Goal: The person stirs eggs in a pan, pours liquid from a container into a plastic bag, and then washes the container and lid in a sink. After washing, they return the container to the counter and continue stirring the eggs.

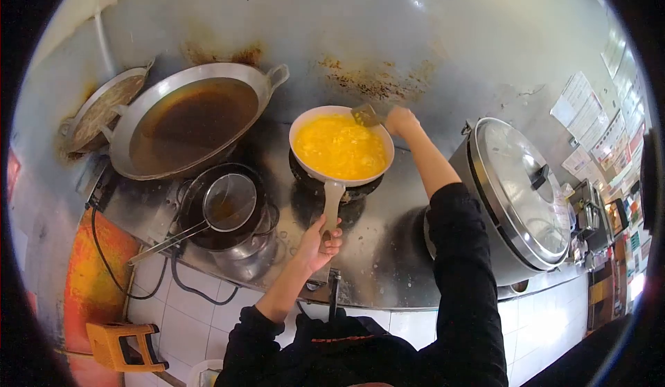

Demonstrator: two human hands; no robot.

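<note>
A pale frying pan (298, 120) sits over a burner in the middle of the metal counter. Beaten egg (339, 148), yellow with paler set patches, covers its bottom. My left hand (321, 243) is closed around the pan's light handle (333, 203). At the far right rim, my right hand (402, 120) grips a spatula (366, 115) whose slotted blade reaches over the egg. The spatula's handle is mostly hidden in my fingers.
Left of the pan stands a large wok (194, 120) of dark liquid. A strainer (230, 202) rests over a dark pot in front of it. A big lidded cooker (512, 186) is on the right. An orange stool (125, 345) stands on the floor.
</note>
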